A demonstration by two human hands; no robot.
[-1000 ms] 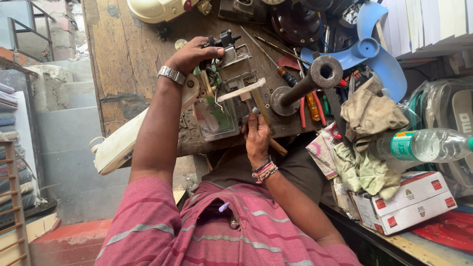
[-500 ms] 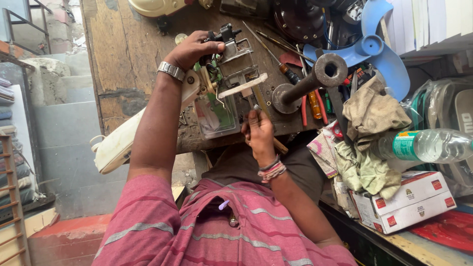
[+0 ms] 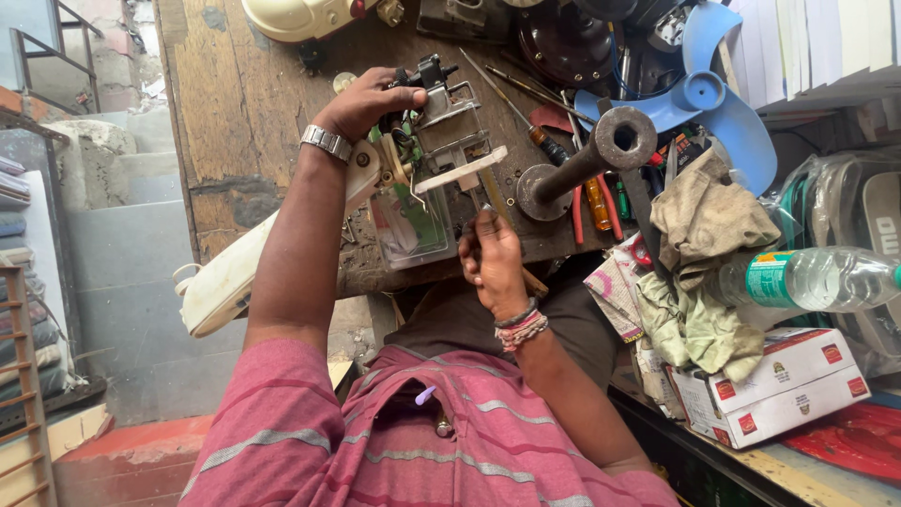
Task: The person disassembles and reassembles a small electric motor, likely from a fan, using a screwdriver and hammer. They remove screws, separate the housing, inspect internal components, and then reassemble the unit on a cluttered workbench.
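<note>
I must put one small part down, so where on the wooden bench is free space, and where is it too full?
The bare patch of the wooden bench lies left of the left hand, below the cream housing. It is crowded to the right of the right hand: iron pipe stand, screwdrivers, blue fan blade and rags leave no room.

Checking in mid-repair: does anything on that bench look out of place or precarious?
The plastic water bottle lies on its side atop a heap of rags and boxes, not standing. The cream appliance housing overhangs the wooden bench edge. Otherwise, just dense tool clutter.
</note>
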